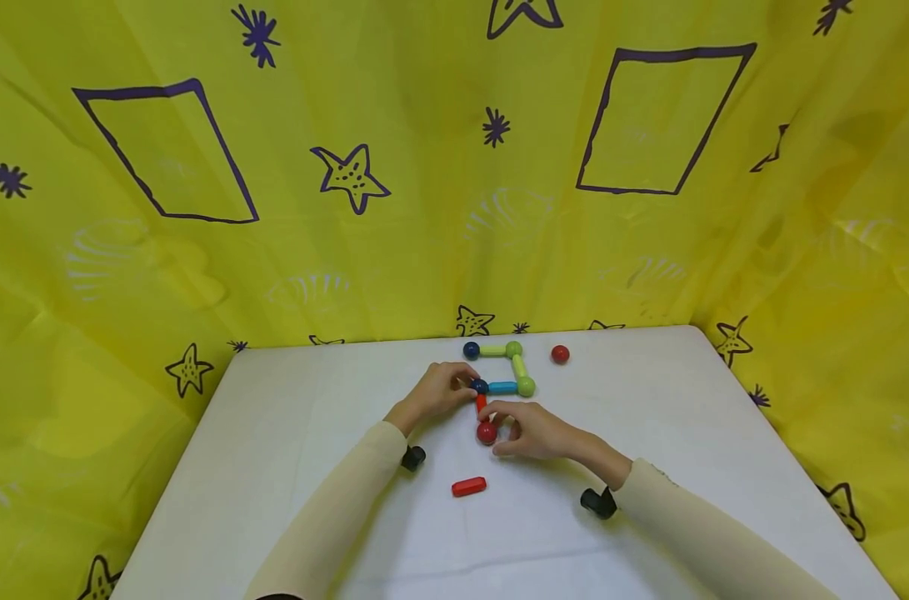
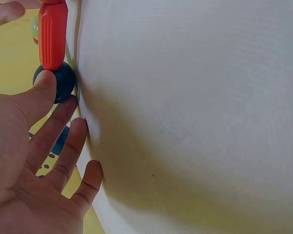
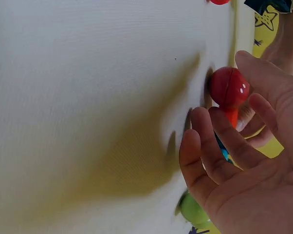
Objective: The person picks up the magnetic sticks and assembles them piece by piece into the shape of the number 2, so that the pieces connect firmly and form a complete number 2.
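Note:
Between the thumb and index finger of my left hand point(image 1: 441, 389) is a dark blue ball point(image 2: 64, 84), pinched at the bend of a chain of balls and rods. A red rod point(image 2: 52, 38) runs from that ball towards me, ending in a red ball point(image 3: 228, 87). Beside this red ball my right hand point(image 1: 536, 431) is spread, its fingers loosely bent and not gripping it. Whether its index finger touches the red rod cannot be made out. A blue rod point(image 1: 503, 387) joins the held ball to a green ball point(image 1: 526, 386).
The chain continues through a green rod point(image 1: 519, 367), another green ball point(image 1: 514, 349) and a second green rod point(image 1: 493, 351) to another dark blue ball point(image 1: 471, 350). One loose red ball point(image 1: 561, 355) lies far right; a loose red rod point(image 1: 469, 487) lies nearer me. Yellow curtain point(image 1: 424, 250) surrounds the white table point(image 1: 289, 433).

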The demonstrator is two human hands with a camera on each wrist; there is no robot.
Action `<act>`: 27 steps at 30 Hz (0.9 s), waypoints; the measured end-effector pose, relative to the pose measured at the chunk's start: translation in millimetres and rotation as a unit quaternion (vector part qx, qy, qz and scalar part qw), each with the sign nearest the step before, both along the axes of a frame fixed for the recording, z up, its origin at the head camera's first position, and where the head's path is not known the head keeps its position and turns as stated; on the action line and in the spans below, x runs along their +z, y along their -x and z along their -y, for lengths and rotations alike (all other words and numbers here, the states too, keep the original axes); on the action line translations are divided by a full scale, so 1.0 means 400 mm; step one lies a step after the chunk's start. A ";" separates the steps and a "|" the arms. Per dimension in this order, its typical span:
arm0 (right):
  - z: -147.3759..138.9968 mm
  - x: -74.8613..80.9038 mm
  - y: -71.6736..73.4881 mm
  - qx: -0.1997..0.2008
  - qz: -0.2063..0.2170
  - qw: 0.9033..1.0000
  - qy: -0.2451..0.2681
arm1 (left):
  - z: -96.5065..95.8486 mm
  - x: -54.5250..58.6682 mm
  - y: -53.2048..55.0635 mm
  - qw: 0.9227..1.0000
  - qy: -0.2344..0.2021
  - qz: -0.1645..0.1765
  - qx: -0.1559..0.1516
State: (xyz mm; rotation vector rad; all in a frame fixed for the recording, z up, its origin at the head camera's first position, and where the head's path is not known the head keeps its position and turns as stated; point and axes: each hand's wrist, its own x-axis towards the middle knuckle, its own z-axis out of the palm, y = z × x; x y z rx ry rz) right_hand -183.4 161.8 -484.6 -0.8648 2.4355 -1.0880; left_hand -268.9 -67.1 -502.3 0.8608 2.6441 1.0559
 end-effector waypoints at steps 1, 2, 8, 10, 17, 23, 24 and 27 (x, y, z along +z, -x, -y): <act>-0.002 0.003 -0.002 0.002 -0.003 1.000 -0.002 | 0.000 -0.001 0.000 1.000 0.001 0.000 0.000; -0.003 0.005 -0.004 0.003 -0.007 1.000 -0.003 | 0.000 0.000 -0.001 1.000 0.001 0.000 -0.001; -0.007 0.023 -0.027 0.000 -0.023 1.000 0.005 | 0.002 0.002 -0.001 1.000 0.000 0.003 -0.005; -0.007 0.026 -0.036 0.000 -0.031 0.999 0.007 | 0.002 0.004 -0.002 1.000 -0.001 0.003 -0.005; -0.002 0.025 -0.056 0.009 -0.055 0.998 0.022 | 0.000 0.004 -0.003 1.000 -0.001 0.003 -0.004; 0.021 0.023 -0.073 0.041 -0.049 0.997 0.032 | 0.001 0.004 -0.003 1.000 0.002 0.000 -0.002; 0.027 0.023 -0.076 0.045 -0.044 0.997 0.034 | 0.001 0.004 -0.003 1.000 0.003 0.000 -0.002; 0.044 0.021 -0.085 0.052 -0.023 0.998 0.028 | 0.001 0.005 -0.003 1.000 0.003 0.000 -0.003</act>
